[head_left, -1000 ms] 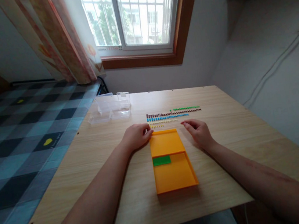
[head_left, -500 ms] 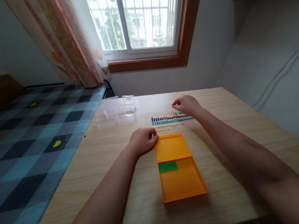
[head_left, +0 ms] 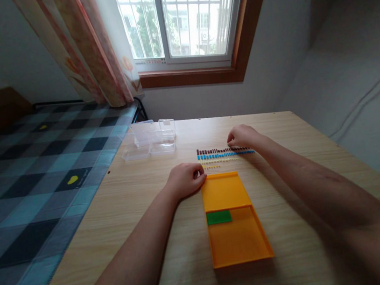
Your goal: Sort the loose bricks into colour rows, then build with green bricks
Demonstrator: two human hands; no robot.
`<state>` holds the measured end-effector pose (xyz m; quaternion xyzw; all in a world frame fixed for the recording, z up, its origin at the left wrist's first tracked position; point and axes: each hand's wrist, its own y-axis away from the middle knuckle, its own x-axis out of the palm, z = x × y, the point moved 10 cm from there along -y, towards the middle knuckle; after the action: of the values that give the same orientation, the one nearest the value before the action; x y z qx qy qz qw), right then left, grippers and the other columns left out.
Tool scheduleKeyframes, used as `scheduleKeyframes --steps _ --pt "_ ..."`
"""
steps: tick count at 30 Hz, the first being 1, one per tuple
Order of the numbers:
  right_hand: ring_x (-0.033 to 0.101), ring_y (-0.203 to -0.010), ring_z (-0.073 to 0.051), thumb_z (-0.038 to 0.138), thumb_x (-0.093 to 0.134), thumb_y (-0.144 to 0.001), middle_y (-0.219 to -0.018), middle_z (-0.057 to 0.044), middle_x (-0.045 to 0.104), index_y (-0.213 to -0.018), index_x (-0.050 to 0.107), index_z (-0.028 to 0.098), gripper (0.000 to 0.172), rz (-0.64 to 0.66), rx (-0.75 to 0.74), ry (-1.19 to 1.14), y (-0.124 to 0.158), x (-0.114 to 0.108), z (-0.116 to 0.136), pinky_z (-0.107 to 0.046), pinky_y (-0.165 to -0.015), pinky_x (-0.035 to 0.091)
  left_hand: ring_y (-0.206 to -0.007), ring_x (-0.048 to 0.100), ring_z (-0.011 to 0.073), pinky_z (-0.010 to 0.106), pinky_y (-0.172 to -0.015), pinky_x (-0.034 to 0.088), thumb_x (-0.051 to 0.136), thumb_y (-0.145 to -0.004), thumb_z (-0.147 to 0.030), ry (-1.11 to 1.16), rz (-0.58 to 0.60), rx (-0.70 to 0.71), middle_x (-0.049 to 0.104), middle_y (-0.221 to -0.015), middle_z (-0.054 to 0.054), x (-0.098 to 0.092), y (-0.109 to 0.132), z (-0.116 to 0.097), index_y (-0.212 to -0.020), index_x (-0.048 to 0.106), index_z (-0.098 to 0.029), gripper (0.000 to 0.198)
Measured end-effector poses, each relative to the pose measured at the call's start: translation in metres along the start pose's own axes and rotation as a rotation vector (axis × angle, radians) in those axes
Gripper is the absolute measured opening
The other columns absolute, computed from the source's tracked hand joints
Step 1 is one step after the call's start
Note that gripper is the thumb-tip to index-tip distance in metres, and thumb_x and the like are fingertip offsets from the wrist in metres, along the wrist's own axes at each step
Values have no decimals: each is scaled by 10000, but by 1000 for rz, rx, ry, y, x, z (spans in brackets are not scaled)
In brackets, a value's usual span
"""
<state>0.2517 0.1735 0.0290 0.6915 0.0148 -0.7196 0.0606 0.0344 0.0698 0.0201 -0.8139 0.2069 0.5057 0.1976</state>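
An orange plastic box (head_left: 241,239), opened flat with its lid half toward the window, lies on the table in front of me. A green rectangular plate (head_left: 219,217) rests in the upper left of its near half. My left hand (head_left: 186,180) is curled closed at the box's far left corner, fingertips against it. Beyond the box run rows of tiny pieces: brown (head_left: 208,151), blue (head_left: 213,156) and yellow (head_left: 212,166). Over the right part of the brown row my right hand (head_left: 244,135) has its fingers pinched together, pointing down. What they hold, if anything, is hidden.
Clear plastic cases (head_left: 151,143) stand at the table's far left. A bed with a checked cover (head_left: 40,182) adjoins the table (head_left: 139,187) on the left. A window (head_left: 190,19) and a curtain (head_left: 91,43) are beyond the far edge.
My right hand has lowered toward the brown row, and the small green pieces seen beside it are now out of sight. My left hand keeps its place at the box corner. The view has shifted slightly.
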Motion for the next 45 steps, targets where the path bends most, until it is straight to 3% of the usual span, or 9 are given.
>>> scheduleKeyframes --steps 6,11,14,18,21,23,31,37,45 --pt "699 -904 -204 247 662 -820 -969 -79 804 -979 845 226 243 -43 -7 -16 3 4 6 -240 -744 469 -705 629 177 286 -611 369 590 -847 -350 1 11 1 741 -784 13 -1 0 -3 -794 721 -233 183" --pt "691 -940 -215 264 613 -897 -1049 -86 794 -1034 831 208 264 -133 -11 -45 21 -9 7 -266 -757 466 -709 632 181 286 -619 379 591 -852 -349 -15 1 0 741 -791 14 -1 0 -3 -804 733 -239 186" --pt "686 -833 -197 300 636 -913 -957 -69 794 -1006 828 196 237 -227 -102 -230 61 -29 14 -281 -715 459 -704 631 179 286 -613 367 589 -846 -339 -7 -5 11 742 -789 10 0 0 -3 -812 735 -241 179" --pt "646 -770 -186 293 663 -908 -839 -37 757 -919 814 235 163 -270 -320 -440 146 -50 43 -309 -718 458 -709 633 178 287 -610 366 588 -847 -336 0 -13 26 742 -795 6 1 0 -2 -811 733 -241 177" --pt "628 -790 -184 231 660 -917 -811 -30 733 -877 794 245 141 -176 -488 -475 202 -43 77 -317 -740 460 -707 628 177 287 -610 365 589 -851 -341 -3 -17 30 738 -789 8 0 -1 -2 -814 732 -238 180" --pt "623 -818 -187 209 669 -920 -830 -32 734 -874 786 245 130 -116 -544 -491 223 -31 95 -321 -760 462 -700 622 174 285 -609 360 587 -857 -350 -3 -19 30 732 -777 9 0 -1 -3 -810 729 -234 189" --pt "579 -765 -189 131 670 -887 -772 -33 719 -808 787 226 170 -134 -509 -317 228 7 113 -319 -716 408 -660 589 159 277 -583 323 600 -887 -417 -36 -41 -2 723 -761 13 1 -3 1 -785 716 -218 252" --pt "541 -732 -175 159 694 -890 -735 -14 689 -797 783 244 154 -164 -536 -266 231 3 112 -313 -685 358 -642 573 151 275 -577 310 613 -879 -397 -32 -55 0 713 -748 11 1 -3 2 -759 699 -212 237" --pt "510 -705 -170 206 562 -988 -755 -33 669 -868 776 239 248 -168 -771 -231 243 0 120 -331 -664 315 -629 556 144 273 -576 303 608 -877 -394 -10 -62 19 688 -712 7 1 -3 1 -730 678 -203 250"
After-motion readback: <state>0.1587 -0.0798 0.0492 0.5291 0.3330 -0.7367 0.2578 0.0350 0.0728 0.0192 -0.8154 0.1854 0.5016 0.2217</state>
